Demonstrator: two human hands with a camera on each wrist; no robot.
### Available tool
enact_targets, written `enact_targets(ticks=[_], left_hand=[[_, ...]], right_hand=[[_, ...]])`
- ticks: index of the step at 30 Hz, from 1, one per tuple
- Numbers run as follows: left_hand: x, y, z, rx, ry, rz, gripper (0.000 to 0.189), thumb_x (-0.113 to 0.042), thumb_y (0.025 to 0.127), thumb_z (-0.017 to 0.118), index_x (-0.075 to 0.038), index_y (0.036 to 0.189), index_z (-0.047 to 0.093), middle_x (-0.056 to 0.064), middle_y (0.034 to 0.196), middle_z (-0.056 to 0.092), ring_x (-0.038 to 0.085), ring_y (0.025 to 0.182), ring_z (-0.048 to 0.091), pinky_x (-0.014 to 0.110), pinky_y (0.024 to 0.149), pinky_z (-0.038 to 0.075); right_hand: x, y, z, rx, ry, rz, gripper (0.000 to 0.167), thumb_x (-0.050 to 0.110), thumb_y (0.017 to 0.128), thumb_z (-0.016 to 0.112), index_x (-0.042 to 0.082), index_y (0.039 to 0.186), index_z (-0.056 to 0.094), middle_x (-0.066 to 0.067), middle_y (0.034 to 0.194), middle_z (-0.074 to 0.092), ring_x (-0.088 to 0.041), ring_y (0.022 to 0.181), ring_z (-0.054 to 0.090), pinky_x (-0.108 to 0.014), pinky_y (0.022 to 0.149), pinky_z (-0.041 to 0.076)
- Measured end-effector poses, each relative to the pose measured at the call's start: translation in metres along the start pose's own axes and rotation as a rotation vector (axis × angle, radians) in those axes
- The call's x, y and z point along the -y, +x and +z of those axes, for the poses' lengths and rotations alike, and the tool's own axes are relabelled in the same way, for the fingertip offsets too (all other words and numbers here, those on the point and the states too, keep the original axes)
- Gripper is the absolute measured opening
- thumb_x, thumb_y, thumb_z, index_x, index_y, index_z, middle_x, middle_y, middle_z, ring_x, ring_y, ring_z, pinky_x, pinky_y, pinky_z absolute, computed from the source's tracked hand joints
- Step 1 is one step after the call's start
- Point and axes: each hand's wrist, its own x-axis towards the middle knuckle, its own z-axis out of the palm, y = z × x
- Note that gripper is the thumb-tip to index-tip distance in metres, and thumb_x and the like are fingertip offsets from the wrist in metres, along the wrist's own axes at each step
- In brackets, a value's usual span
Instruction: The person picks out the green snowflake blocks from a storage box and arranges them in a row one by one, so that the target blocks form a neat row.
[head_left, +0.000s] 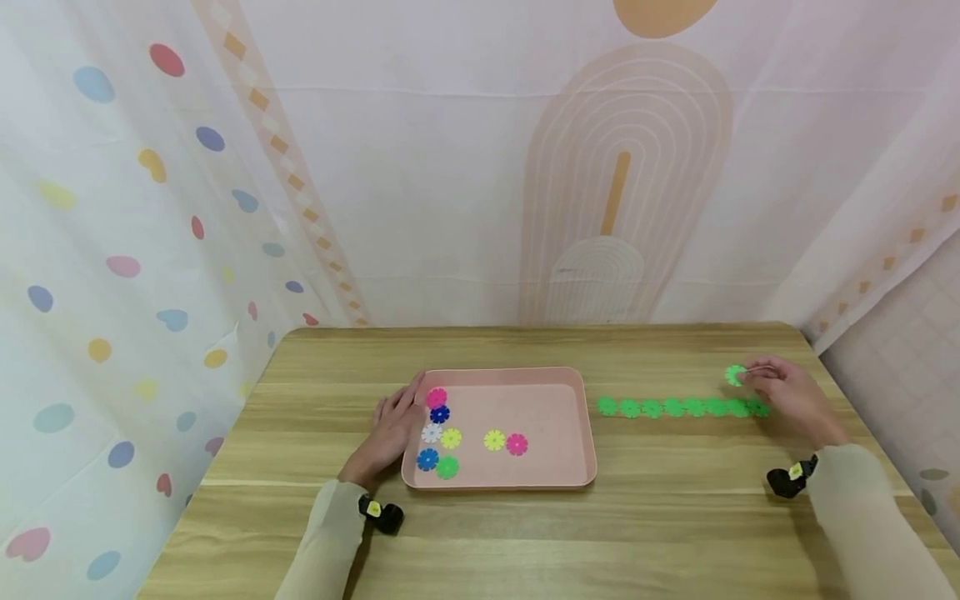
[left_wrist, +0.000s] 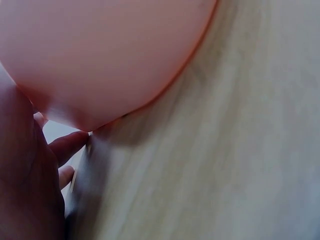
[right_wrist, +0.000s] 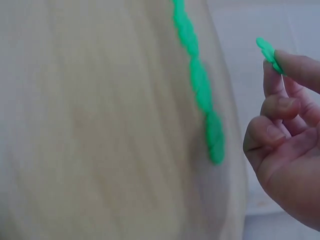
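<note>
1. The left hand lies flat on the wooden table, fingers straight and relaxed, their tips against the left rim of the pink tray; it holds nothing; in the left wrist view the tray's rounded corner sits right above the fingers, blurred.

2. Inside the tray lie loose flower discs; a pink one and a dark blue one sit nearest the left fingertips; below them a white one, a yellow one, a blue one and a green one; toward the middle a second yellow touches a second pink.

3. Right of the tray, apart from it, a chain of green discs runs in a straight row across the table; the discs overlap edge to edge.

4. The right hand hovers at the chain's right end; its thumb and forefinger pinch a single green disc, the other fingers curled in; the disc is held at the fingertips, just above and behind the chain's last piece, not touching it; the right wrist view shows the disc edge-on at the fingertips, with the chain lying to its left.
</note>
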Motion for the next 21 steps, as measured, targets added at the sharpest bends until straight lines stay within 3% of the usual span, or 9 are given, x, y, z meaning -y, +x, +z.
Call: enact_targets(ticks=[7, 13, 21], left_hand=[[-0.003, 0.000, 0.000, 0.004, -0.006, 0.001, 0.057, -0.044, 0.108, 0.018, -0.028, 0.161, 0.001, -0.004, 0.168, 0.004, 0.033, 0.152, 0.002, 0.056, 0.117, -0.015], [-0.002, 0.000, 0.001, 0.008, -0.004, -0.002, 0.057, -0.044, 0.109, 0.018, -0.029, 0.160, 0.001, -0.006, 0.168, 0.004, 0.031, 0.152, 0.002, 0.056, 0.117, -0.014], [-0.001, 0.000, 0.000, 0.010, -0.004, -0.008, 0.057, -0.043, 0.109, 0.018, -0.029, 0.161, 0.000, -0.002, 0.168, 0.005, 0.033, 0.152, 0.002, 0.057, 0.117, -0.014]], right_hand=[[-0.025, -0.008, -0.016, -0.059, 0.062, 0.089, 0.046, 0.038, 0.100, 0.058, -0.001, 0.123, 0.054, 0.029, 0.090, 0.056, 0.004, 0.080, 0.054, -0.020, 0.068, 0.050], [-0.035, -0.016, -0.033, -0.022, 0.013, 0.147, 0.036, 0.036, 0.100, 0.056, 0.004, 0.117, 0.056, 0.026, 0.087, 0.054, 0.004, 0.078, 0.052, -0.022, 0.068, 0.050], [-0.037, -0.022, -0.039, 0.008, -0.005, 0.176, 0.026, 0.028, 0.099, 0.058, 0.005, 0.109, 0.059, 0.022, 0.086, 0.056, 0.000, 0.075, 0.051, -0.025, 0.066, 0.049]])
